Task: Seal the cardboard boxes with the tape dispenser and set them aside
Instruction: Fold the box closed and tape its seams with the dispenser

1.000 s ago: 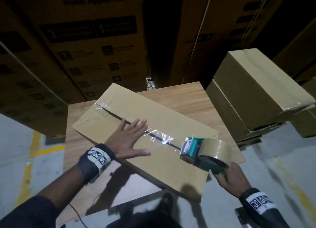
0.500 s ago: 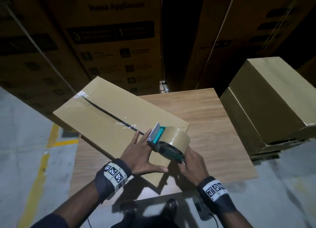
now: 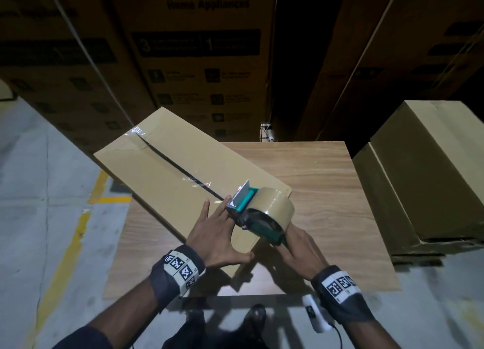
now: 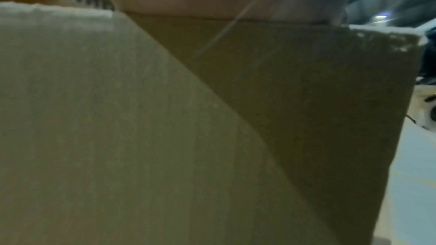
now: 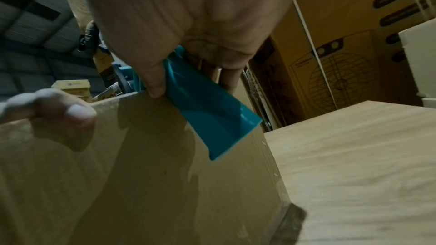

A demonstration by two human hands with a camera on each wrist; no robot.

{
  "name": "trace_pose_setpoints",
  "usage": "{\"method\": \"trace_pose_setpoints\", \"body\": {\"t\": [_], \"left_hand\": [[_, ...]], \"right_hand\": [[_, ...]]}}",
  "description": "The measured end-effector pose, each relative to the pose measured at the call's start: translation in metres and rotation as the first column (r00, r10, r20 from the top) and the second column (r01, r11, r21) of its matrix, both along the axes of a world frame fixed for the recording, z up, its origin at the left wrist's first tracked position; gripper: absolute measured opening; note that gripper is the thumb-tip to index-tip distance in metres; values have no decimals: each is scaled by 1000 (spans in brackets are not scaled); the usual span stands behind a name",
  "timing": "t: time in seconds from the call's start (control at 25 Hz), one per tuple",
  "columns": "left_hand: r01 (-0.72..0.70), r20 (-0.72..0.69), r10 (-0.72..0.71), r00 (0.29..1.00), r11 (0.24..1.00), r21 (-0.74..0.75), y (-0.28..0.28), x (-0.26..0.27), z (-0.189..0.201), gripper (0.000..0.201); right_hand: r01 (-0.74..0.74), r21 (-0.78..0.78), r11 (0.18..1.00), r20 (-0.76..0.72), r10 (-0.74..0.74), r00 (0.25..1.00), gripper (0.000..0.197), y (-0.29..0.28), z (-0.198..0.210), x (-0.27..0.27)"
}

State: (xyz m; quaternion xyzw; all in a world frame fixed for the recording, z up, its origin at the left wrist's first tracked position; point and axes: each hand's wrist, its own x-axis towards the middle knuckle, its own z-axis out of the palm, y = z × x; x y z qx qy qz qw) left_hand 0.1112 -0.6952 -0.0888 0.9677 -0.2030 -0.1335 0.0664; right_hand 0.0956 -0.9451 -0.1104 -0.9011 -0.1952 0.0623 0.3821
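Observation:
A long flat cardboard box (image 3: 167, 176) lies slantwise on the wooden table (image 3: 322, 181), its far end hanging past the table's left edge. Clear tape runs along its dark centre seam. My left hand (image 3: 217, 233) lies flat with spread fingers on the box's near end, thumb along the near edge. My right hand (image 3: 298, 246) grips the teal handle (image 5: 200, 113) of the tape dispenser (image 3: 259, 212), which sits on the seam just right of my left fingers. The left wrist view is filled by the box's side (image 4: 165, 137). The box's near wall (image 5: 141, 174) fills the right wrist view's lower left.
Two sealed cardboard boxes (image 3: 419, 178) are stacked right of the table. Tall printed appliance cartons (image 3: 199, 68) rise close behind it. The concrete floor with yellow lines (image 3: 76, 233) lies to the left. A white device (image 3: 314, 314) hangs at my right wrist.
The box has swung and slid to the left across the table. The dispenser came from the box's right end in to the seam beside my left hand. My right hand moved in with it.

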Motion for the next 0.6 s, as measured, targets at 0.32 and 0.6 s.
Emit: {"method": "trace_pose_setpoints", "body": {"t": [0.32,0.6], "left_hand": [[-65,19,64,998,998,26,-1,-1,-4,130],[-73,34,72,997,997,20,-2,-3,-1,130]], "right_hand": [[-86,-106,991,-53,81,995,38,-44,43,-10],[-31,-150,988,-131,11,991,49,-105,54,-51]]}}
